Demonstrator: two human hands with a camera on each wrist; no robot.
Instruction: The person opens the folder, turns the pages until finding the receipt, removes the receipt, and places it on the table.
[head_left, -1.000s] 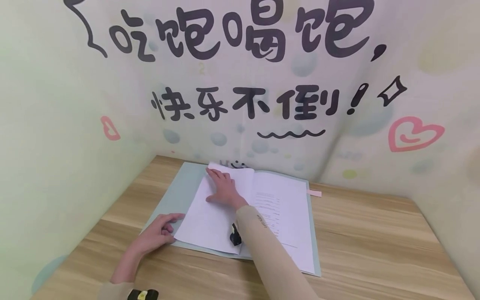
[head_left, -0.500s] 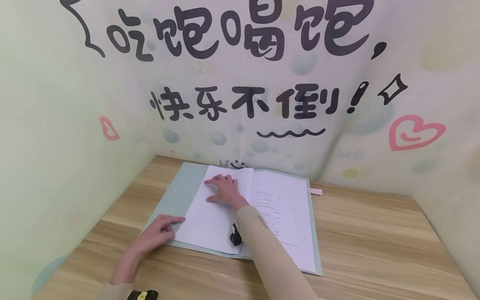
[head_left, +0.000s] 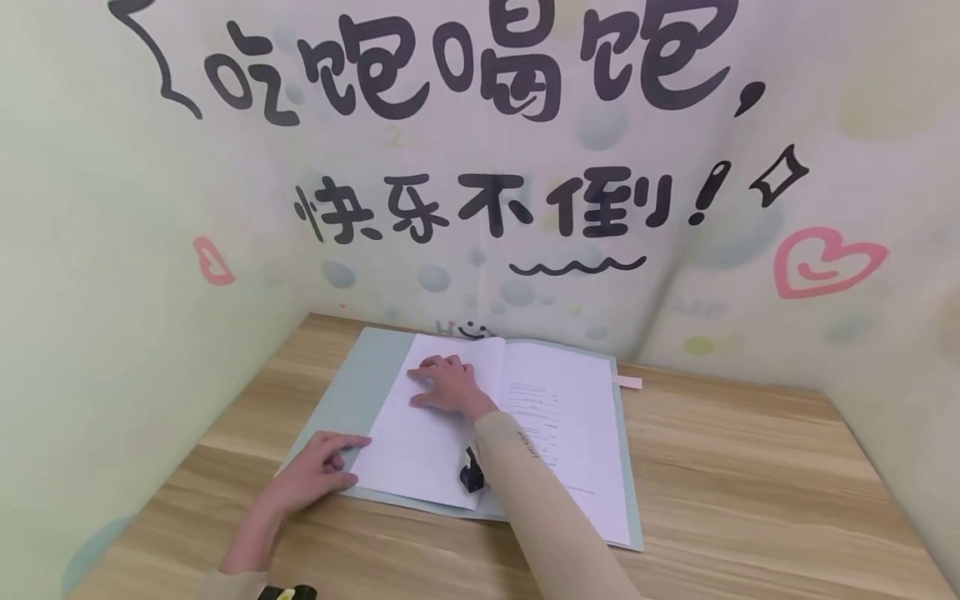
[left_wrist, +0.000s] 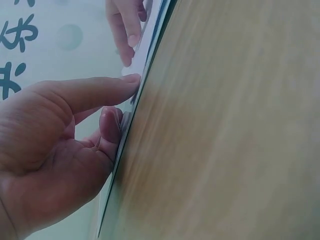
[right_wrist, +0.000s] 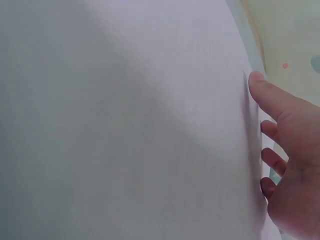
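Observation:
A light blue folder (head_left: 348, 371) lies spread open on the table, with white pages inside. Its left page (head_left: 405, 467) is blank on the side that shows; the right page (head_left: 585, 400) bears printed lines. My right hand (head_left: 448, 387) rests on the upper part of the left page, fingers spread and slightly bent. At the lower left, my left hand (head_left: 311, 471) rests on the folder, its index finger stretched to the page's left edge. In the left wrist view, the other fingers of the left hand (left_wrist: 65, 145) bend loosely against the folder, with nothing gripped.
A wooden table (head_left: 750, 483) extends to the right and front of the folder. Behind it stands a printed wall (head_left: 480, 275) with large black characters. A pink tab (head_left: 628, 382) sticks out at the folder's right edge.
My right hand has slid a little down the left page from its top corner, and that corner now lies lower and flatter. My left index finger has come onto the page's edge.

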